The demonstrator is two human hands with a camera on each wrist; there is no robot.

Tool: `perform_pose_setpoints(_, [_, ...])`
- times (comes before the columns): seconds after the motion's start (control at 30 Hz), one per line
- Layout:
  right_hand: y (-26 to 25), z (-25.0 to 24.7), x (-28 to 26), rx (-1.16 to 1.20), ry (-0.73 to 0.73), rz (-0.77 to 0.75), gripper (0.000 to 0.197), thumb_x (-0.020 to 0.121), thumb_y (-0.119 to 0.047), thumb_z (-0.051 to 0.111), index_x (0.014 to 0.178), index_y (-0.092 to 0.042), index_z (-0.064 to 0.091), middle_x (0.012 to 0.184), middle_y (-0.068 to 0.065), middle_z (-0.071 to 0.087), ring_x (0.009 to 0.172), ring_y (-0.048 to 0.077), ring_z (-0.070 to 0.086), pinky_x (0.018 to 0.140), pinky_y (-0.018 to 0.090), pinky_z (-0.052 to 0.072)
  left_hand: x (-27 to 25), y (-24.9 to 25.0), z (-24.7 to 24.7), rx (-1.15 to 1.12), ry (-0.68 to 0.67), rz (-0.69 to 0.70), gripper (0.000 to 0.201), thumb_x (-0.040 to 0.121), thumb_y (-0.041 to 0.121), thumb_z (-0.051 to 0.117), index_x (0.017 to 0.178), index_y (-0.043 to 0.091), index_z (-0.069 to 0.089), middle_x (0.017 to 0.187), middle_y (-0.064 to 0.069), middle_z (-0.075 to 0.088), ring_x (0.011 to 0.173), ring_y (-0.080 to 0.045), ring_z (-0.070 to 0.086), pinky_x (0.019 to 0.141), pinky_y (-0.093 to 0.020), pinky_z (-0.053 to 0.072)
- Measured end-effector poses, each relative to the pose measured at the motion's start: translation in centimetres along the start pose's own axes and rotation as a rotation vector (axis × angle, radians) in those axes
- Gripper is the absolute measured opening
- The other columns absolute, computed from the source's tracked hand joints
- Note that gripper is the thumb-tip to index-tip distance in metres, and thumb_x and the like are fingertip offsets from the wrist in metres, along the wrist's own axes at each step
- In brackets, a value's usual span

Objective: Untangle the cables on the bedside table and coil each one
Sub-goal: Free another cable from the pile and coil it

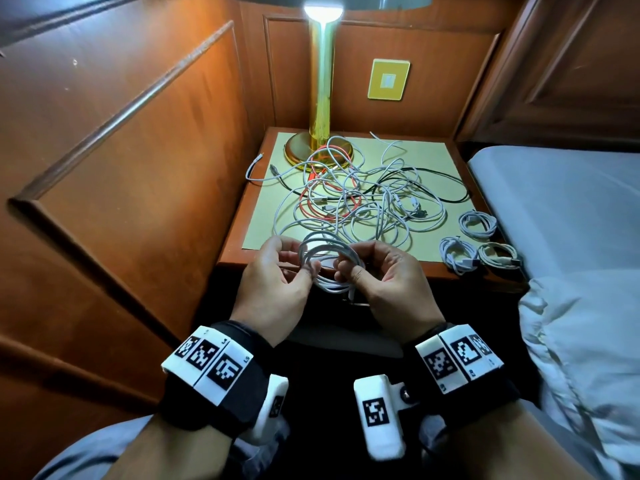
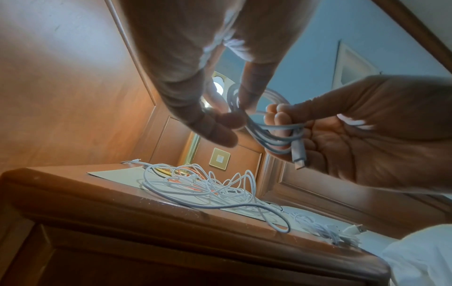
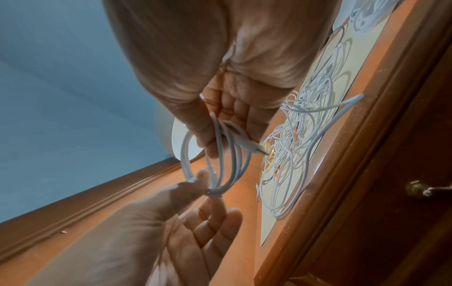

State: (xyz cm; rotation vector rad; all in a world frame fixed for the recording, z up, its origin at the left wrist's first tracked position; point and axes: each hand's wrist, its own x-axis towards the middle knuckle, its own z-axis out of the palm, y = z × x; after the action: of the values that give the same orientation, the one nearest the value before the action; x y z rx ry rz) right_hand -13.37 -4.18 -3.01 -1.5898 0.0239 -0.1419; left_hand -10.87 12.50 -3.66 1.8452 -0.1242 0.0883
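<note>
A white cable coil [image 1: 329, 259] hangs in the air just in front of the bedside table [image 1: 239, 251], held between both hands. My left hand [image 1: 304, 268] pinches the coil's left side between thumb and fingers, as the left wrist view [image 2: 227, 123] also shows. My right hand [image 1: 349, 271] grips the right side, fingers curled round the loops [image 3: 220, 147], with a plug end [image 2: 298, 156] sticking out of it. A tangle of white, red and black cables [image 1: 353, 199] lies on the table's pale mat. Three coiled white cables [image 1: 478, 225] lie at the right front corner.
A brass lamp [image 1: 320, 98] stands at the back of the table, its base under some cable loops. Wooden wall panels close in the left and back. A bed with a white sheet [image 1: 571, 209] borders the right side. A drawer knob [image 3: 415, 189] sits below the table top.
</note>
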Motion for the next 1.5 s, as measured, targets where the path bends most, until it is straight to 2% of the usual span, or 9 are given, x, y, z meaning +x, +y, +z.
perform_pose_setpoints(0.43, [0.2, 0.1, 0.1, 0.044, 0.018, 0.039, 0.02, 0.091, 0.003, 0.066, 0.101, -0.014, 0.066, 0.08, -0.001, 0.074, 0.075, 0.015, 0.073, 0.073, 0.027, 0.06, 0.1, 0.0, 0.0, -0.056, -0.044, -0.053, 0.017, 0.077, 0.027, 0.071, 0.089, 0.015, 0.075, 0.082, 0.0, 0.077, 0.078, -0.022, 0.074, 0.077, -0.048, 0.061])
perform_pose_setpoints(0.63, [1.0, 0.0, 0.3, -0.099, 0.02, 0.06, 0.012, 0.097, -0.008, 0.062, 0.094, -0.017, 0.068, 0.079, 0.002, 0.075, 0.077, 0.014, 0.072, 0.075, 0.033, 0.059, -0.3, 0.5, 0.2, -0.144, -0.166, -0.019, 0.014, 0.089, 0.001, 0.069, 0.088, 0.015, 0.072, 0.081, 0.002, 0.075, 0.073, -0.007, 0.067, 0.069, -0.026, 0.052])
perform_pose_setpoints(0.77, [1.0, 0.0, 0.4, -0.087, -0.012, 0.104, 0.009, 0.099, -0.017, 0.06, 0.096, -0.017, 0.068, 0.079, 0.0, 0.073, 0.08, 0.016, 0.073, 0.076, 0.038, 0.059, -0.1, 0.5, 0.1, -0.185, -0.109, -0.027, 0.014, 0.088, 0.006, 0.073, 0.095, 0.017, 0.068, 0.086, 0.0, 0.073, 0.075, -0.011, 0.067, 0.071, -0.032, 0.053])
perform_pose_setpoints(0.87, [0.9, -0.1, 0.4, -0.096, -0.01, 0.098, 0.013, 0.1, -0.016, 0.057, 0.093, -0.018, 0.067, 0.07, -0.004, 0.068, 0.072, 0.012, 0.07, 0.064, 0.031, 0.055, -0.2, 0.6, 0.0, -0.05, -0.035, 0.095, 0.04, 0.082, 0.008, 0.08, 0.112, 0.022, 0.059, 0.095, 0.002, 0.069, 0.073, -0.007, 0.066, 0.07, -0.023, 0.054])
perform_pose_setpoints(0.97, [0.8, -0.3, 0.3, -0.163, -0.037, 0.083, 0.016, 0.101, -0.016, 0.056, 0.089, -0.02, 0.066, 0.064, -0.007, 0.065, 0.065, 0.008, 0.065, 0.065, 0.03, 0.054, -0.6, 0.7, 0.0, 0.111, -0.008, 0.319, 0.047, 0.08, 0.01, 0.08, 0.119, 0.025, 0.058, 0.108, 0.006, 0.062, 0.076, -0.011, 0.063, 0.068, -0.029, 0.056])
perform_pose_setpoints(1.13, [0.9, -0.3, 0.1, -0.345, -0.069, 0.032, 0.017, 0.1, -0.019, 0.058, 0.084, -0.023, 0.063, 0.061, -0.009, 0.062, 0.058, 0.004, 0.063, 0.062, 0.025, 0.05, -0.2, 0.8, 0.0, 0.183, 0.054, 0.502, 0.014, 0.08, 0.01, 0.082, 0.087, 0.014, 0.071, 0.098, 0.001, 0.064, 0.09, -0.011, 0.063, 0.08, -0.024, 0.051])
perform_pose_setpoints(1.23, [0.9, -0.5, 0.1, -0.375, -0.091, 0.02, 0.011, 0.099, -0.018, 0.058, 0.093, -0.02, 0.068, 0.067, -0.007, 0.064, 0.062, 0.007, 0.066, 0.065, 0.032, 0.053, -0.3, 0.8, 0.2, 0.133, 0.042, 0.417, 0.012, 0.081, 0.016, 0.08, 0.083, 0.017, 0.068, 0.092, 0.003, 0.064, 0.077, -0.013, 0.062, 0.069, -0.02, 0.05])
perform_pose_setpoints(1.37, [0.7, -0.6, 0.1, -0.418, -0.119, -0.038, 0.013, 0.099, -0.022, 0.059, 0.101, -0.017, 0.072, 0.07, -0.01, 0.063, 0.065, 0.007, 0.063, 0.068, 0.034, 0.053, -0.1, 0.4, 0.1, -0.079, 0.02, 0.154, 0.012, 0.079, 0.029, 0.072, 0.08, 0.02, 0.064, 0.081, -0.007, 0.068, 0.071, -0.028, 0.063, 0.07, -0.044, 0.057])
perform_pose_setpoints(1.5, [0.6, -0.9, 0.3, -0.404, -0.148, -0.049, 0.018, 0.1, -0.027, 0.058, 0.098, -0.014, 0.07, 0.071, -0.008, 0.062, 0.065, 0.01, 0.061, 0.068, 0.036, 0.05, 0.3, 0.8, 0.2, -0.339, -0.004, -0.02, 0.009, 0.075, 0.016, 0.069, 0.077, 0.011, 0.062, 0.076, -0.011, 0.063, 0.072, -0.021, 0.058, 0.071, -0.034, 0.048])
